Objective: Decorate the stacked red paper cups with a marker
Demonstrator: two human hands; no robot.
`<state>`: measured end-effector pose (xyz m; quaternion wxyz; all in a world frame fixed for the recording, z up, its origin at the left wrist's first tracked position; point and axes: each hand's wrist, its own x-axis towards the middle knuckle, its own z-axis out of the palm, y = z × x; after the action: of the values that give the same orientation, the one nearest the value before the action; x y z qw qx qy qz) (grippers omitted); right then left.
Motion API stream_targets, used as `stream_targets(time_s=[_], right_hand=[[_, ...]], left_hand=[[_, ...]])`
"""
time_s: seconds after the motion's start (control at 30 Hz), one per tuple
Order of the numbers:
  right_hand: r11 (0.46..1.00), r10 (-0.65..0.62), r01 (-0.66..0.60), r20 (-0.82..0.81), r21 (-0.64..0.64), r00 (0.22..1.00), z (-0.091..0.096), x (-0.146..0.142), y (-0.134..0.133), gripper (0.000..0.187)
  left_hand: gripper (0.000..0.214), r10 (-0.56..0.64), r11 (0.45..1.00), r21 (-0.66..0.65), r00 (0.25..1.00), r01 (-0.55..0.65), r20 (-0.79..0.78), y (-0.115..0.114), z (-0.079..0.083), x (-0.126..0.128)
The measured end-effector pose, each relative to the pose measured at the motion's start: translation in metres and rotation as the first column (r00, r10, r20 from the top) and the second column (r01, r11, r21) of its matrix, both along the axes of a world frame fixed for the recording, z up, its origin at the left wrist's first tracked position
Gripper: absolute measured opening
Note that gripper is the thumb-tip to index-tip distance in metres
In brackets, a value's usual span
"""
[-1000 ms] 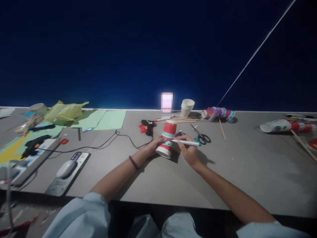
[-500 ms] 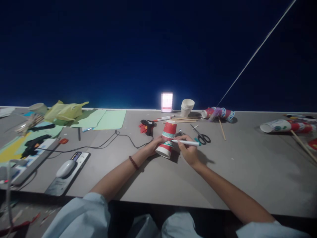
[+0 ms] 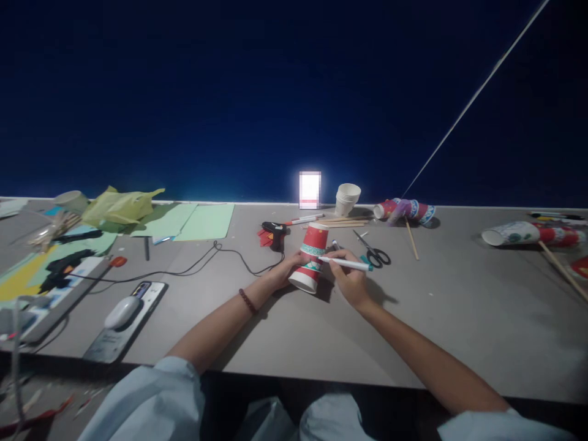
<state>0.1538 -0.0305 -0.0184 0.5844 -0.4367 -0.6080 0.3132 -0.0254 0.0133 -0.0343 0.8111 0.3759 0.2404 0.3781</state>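
Two red paper cups [image 3: 316,236] are joined end to end, with white and teal patterned bands round the middle. My left hand [image 3: 288,269] is closed round their left side, and the pair leans slightly with a white rim at the lower end. Between the fingers of my right hand [image 3: 351,280] is a white marker [image 3: 345,263] with a teal end, its tip against or very close to the patterned band. Just beyond that hand lie black-handled scissors [image 3: 377,256]. Behind the cups rests a black glue gun [image 3: 274,229], its cord running left.
White paper cups [image 3: 348,197] stand stacked at the back beside wooden sticks [image 3: 342,222]. Decorated cup pieces [image 3: 425,212] lie to the right. On the left are a power strip [image 3: 68,300], a phone [image 3: 149,300] bearing a white case, green paper [image 3: 206,222] and a yellow bag [image 3: 117,207].
The marker tip and my right fingers have shifted very slightly along the band. My left hand and the cups keep their place.
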Motion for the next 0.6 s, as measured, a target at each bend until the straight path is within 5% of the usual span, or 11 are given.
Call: stream_targets(time_s=[0.6], right_hand=[[1.0, 0.01, -0.011, -0.08, -0.012, 0.997, 0.003, 0.0, 0.001, 0.007]], left_hand=[[0.056, -0.005, 1.0, 0.023, 1.0, 0.006, -0.028, -0.004, 0.009, 0.001]])
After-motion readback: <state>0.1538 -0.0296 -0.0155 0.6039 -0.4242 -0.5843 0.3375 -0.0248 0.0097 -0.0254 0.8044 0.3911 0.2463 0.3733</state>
